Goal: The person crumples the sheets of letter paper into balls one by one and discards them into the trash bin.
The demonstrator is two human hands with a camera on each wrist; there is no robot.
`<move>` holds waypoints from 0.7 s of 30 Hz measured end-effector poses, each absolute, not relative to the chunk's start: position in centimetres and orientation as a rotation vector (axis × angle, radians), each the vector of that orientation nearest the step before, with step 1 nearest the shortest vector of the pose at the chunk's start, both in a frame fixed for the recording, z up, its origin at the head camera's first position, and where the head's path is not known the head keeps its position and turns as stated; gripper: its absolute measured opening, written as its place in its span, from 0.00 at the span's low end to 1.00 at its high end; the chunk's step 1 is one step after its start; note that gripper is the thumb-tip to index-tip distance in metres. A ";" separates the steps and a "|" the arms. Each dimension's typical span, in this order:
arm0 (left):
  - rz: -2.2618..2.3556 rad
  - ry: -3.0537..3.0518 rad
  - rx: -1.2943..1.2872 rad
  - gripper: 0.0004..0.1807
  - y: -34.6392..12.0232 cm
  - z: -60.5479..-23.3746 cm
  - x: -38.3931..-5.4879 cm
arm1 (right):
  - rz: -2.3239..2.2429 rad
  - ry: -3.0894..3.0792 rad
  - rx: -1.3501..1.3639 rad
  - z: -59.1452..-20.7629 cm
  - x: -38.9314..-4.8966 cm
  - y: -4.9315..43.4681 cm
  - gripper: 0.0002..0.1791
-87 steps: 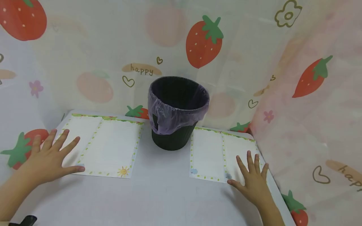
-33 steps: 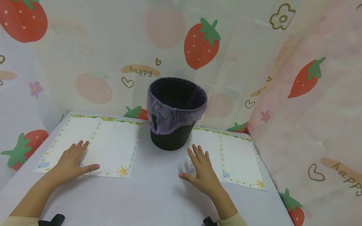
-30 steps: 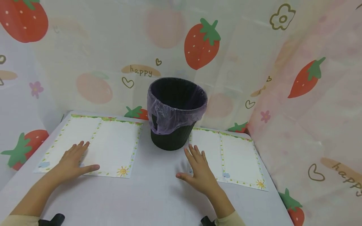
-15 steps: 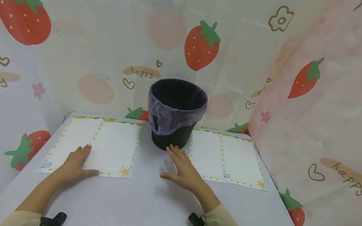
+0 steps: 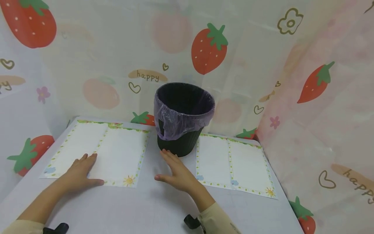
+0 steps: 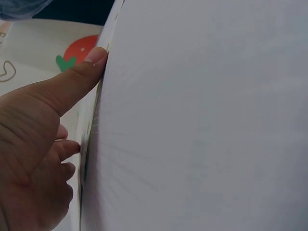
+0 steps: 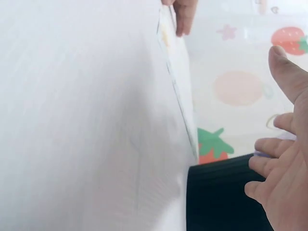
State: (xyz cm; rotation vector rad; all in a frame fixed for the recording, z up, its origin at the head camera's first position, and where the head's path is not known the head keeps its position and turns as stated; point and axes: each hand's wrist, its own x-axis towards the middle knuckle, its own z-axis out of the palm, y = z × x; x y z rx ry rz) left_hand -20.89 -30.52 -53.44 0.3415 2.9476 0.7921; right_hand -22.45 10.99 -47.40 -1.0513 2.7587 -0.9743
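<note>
My left hand point(image 5: 78, 175) lies over white bordered paper sheets point(image 5: 119, 156) on the left, fingers fairly straight and thumb stretched out along their near edge. In the left wrist view, the thumb point(image 6: 79, 79) reaches right to the paper's edge. Two sheets seem to overlap there, with a printed sun at one corner. My right hand point(image 5: 179, 175) is spread above the table in front of the black bin point(image 5: 176, 148), holding nothing. A purple liner bag point(image 5: 178, 126) is folded over the bin's rim. In the right wrist view, the right fingers point(image 7: 272, 147) overlap the bin.
More white bordered sheets point(image 5: 248, 165) lie flat to the right of the bin. The white table point(image 5: 122, 211) ends against a strawberry-print curtain point(image 5: 248, 42) at the back and sides. Dark wrist mounts point(image 5: 192, 221) sit near the cuffs.
My right hand has moved left from the right sheets to in front of the bin. My left hand has moved right and down onto the left sheets, and their near right corner has shifted slightly.
</note>
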 end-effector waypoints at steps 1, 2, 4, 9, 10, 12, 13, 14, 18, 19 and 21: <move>0.781 2.950 0.346 0.72 -30.5 -53.4 -20.7 | -0.970 2.750 -1.061 -47.4 -22.6 10.7 0.52; 0.775 2.950 0.349 0.72 -30.5 -53.4 -20.4 | -0.970 2.741 -1.068 -47.4 -22.8 10.4 0.52; 0.788 2.939 0.354 0.72 -30.4 -53.3 -19.8 | -0.962 2.731 -1.081 -47.4 -23.1 9.8 0.52; 0.864 2.892 0.371 0.70 -30.2 -53.3 -18.4 | -0.934 2.732 -1.089 -47.6 -23.9 8.5 0.52; 0.880 2.884 0.379 0.70 -30.2 -53.3 -18.1 | -0.929 2.732 -1.086 -47.8 -24.1 8.2 0.52; 0.916 2.872 0.390 0.69 -30.2 -53.2 -17.6 | -0.926 2.726 -1.080 -48.0 -24.6 7.7 0.51; 0.932 2.866 0.394 0.69 -30.3 -53.1 -17.4 | -0.924 2.723 -1.080 -48.1 -24.9 7.4 0.51; 0.944 2.864 0.401 0.69 -30.3 -53.0 -17.2 | -0.929 2.718 -1.073 -48.2 -25.2 7.1 0.51; 0.975 2.834 0.348 0.70 -30.3 -52.7 -16.6 | -0.924 2.709 -1.023 -48.8 -26.4 5.8 0.51; 0.978 2.825 0.328 0.70 -30.3 -52.6 -16.4 | -0.934 2.703 -1.003 -48.9 -26.7 5.5 0.51; 0.986 2.801 0.287 0.70 -30.4 -52.7 -16.1 | -0.943 2.691 -0.948 -49.2 -27.1 4.9 0.52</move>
